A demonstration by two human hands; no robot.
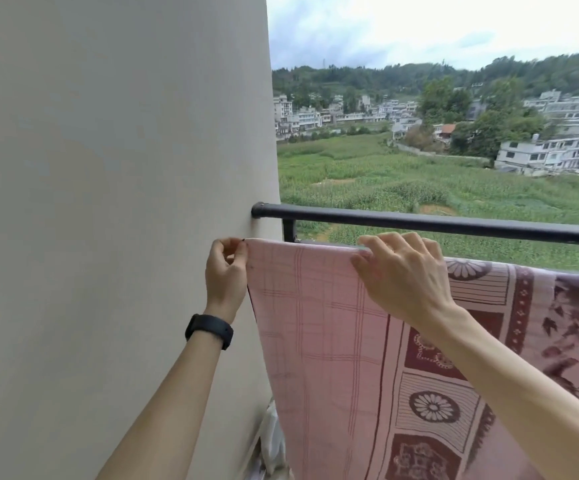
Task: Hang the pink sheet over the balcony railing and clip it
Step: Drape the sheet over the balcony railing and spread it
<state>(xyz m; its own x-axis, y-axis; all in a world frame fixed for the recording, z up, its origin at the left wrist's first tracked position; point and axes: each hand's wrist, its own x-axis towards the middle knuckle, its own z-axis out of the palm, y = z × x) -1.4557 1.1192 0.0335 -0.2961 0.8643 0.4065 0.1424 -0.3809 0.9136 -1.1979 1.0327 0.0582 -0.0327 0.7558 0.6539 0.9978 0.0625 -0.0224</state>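
Pink sheet (333, 323) is seen draped over a lower bar of the balcony railing (454, 225), just below the black top rail, w/ its left edge close to the cream wall (108, 202). Fabric reads as soft, floppy and fairly light, prob. a bit of drag from the long hanging part; no stiffness, so it is judged likely to slide or bunch unless pinned at the fold. Best taken along the top fold and at the corner, where it is being held now. Left hand (226, 271) is raised, wrist w/ black band (209, 331) bent up, thumb and fingertips pinched shut on the sheet's top-left corner. Right hand (399, 275) is laid palm-down over the top edge, fingers curled over the fold and pressing it down. No clip can be made out; clipping judged not yet done.
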